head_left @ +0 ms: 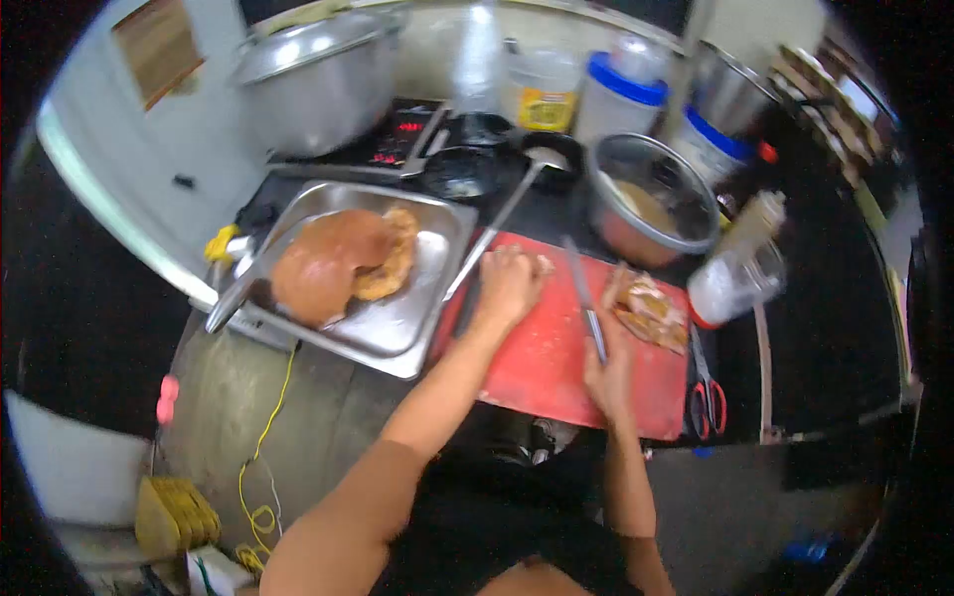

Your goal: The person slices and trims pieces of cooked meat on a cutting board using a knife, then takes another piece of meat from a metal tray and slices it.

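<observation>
My right hand (609,370) is closed round the handle of a knife (582,288), whose blade points away from me over the red cutting board (537,382). To the right of the knife lies a piece of cooked meat (651,313) with browned skin, close to my right fingers. Near the board's far left edge, my left hand (510,285) rests with curled fingers; what they hold, if anything, is too blurred to name. A steel tray (405,333) left of the board holds large pieces of browned, glossy roast meat (333,263).
Red-handled scissors (708,402) lie right of the board. A long-handled ladle (502,219) crosses the tray's right side. Behind are a metal pot of liquid (651,233), squeeze bottles (720,288), a blue-lidded tub (621,99) and a large lidded pot (323,89) beside a lit cooktop display (402,134).
</observation>
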`<state>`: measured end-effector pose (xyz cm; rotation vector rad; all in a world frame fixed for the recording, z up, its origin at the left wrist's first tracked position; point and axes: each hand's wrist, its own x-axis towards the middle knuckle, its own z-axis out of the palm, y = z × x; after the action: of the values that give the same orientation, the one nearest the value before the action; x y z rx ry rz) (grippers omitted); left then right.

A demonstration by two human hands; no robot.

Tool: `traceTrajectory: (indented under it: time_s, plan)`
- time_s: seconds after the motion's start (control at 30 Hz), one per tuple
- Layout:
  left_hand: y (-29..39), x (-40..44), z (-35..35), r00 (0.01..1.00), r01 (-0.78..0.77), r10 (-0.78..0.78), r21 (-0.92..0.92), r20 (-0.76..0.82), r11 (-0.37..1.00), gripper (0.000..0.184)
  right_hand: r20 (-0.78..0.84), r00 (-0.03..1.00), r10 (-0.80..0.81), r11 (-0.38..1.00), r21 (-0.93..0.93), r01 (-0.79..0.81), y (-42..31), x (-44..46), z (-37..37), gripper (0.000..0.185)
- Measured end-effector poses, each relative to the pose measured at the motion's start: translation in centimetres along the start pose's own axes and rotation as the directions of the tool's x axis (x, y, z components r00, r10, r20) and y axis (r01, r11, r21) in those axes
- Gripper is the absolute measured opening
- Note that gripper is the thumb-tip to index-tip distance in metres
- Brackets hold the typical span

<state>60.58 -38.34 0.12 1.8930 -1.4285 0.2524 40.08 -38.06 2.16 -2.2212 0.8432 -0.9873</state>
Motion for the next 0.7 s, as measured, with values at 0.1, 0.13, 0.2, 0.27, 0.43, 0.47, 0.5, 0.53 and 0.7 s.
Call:
traceTrajectory:
  time_s: [0.1, 0.13, 0.2, 0.27, 0.43, 0.47, 0.5, 0.53, 0.7]
  plan:
    - [-0.1, -0.2, 0.7, 0.999, 0.000, 0.000, -0.005, -0.041, 1.000, 0.015, -0.047, 0.998, 0.046, 0.997, 0.070, -0.042, 3.8, -0.6, 0.8, 0.045]
    - [-0.1, -0.2, 0.7, 0.999, -0.014, 0.013, -0.010, -0.051, 1.000, 0.015, -0.057, 0.993, 0.105, 0.985, 0.141, -0.096, 3.5, -0.6, 0.9, 0.045]
    - [0.1, -0.2, 0.7, 0.998, 0.035, -0.033, 0.042, -0.049, 0.998, 0.013, -0.066, 0.978, 0.200, 0.951, 0.254, -0.177, 3.1, -0.7, 0.9, 0.045]
    - [0.5, -0.2, 0.3, 0.997, 0.066, -0.065, 0.011, -0.032, 0.998, 0.015, -0.063, 0.970, 0.233, 0.925, 0.323, -0.201, 3.4, -0.8, 1.1, 0.045]
    - [2.1, 0.2, -2.1, 0.981, -0.076, 0.044, -0.168, -0.187, 0.983, 0.027, -0.072, 0.969, 0.234, 0.887, 0.424, -0.183, 4.8, -0.9, 1.5, 0.045]
    - [2.7, 0.2, -3.5, 0.974, -0.107, 0.067, -0.178, -0.217, 0.978, 0.027, -0.089, 0.974, 0.209, 0.884, 0.443, -0.150, 5.3, -0.9, 1.6, 0.044]
    - [2.9, 0.2, -5.3, 0.971, -0.122, 0.087, -0.147, -0.223, 0.982, 0.027, -0.095, 0.980, 0.176, 0.904, 0.409, -0.123, 4.7, -0.6, 1.5, 0.044]
    - [2.9, 0.1, -6.9, 0.969, -0.136, 0.107, -0.120, -0.222, 0.983, 0.028, -0.100, 0.984, 0.150, 0.922, 0.373, -0.103, 3.5, -0.6, 1.0, 0.044]
    - [-1.5, 1.4, -15.2, 0.993, -0.040, -0.005, 0.385, 0.116, 0.922, 0.027, -0.080, 0.978, 0.194, 0.919, 0.363, -0.153, 1.8, -0.9, 0.4, 0.044]
